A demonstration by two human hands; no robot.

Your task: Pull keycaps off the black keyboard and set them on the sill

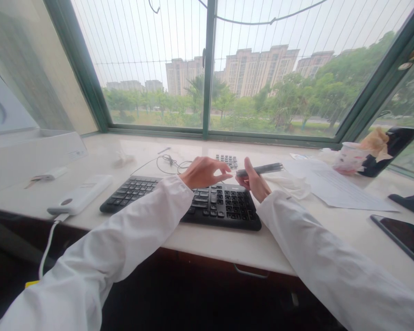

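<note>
Head view: right hand [254, 183] grips dark pen [260, 169] pointing left; left hand [203, 173] narrow, empty.

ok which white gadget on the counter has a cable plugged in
The white power bank, left of the black keyboard: its white cable drops over the edge of the white counter. The smaller white stick shows no cable.

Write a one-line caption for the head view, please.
Right hand holds a dark pen above a black keyboard.
</note>
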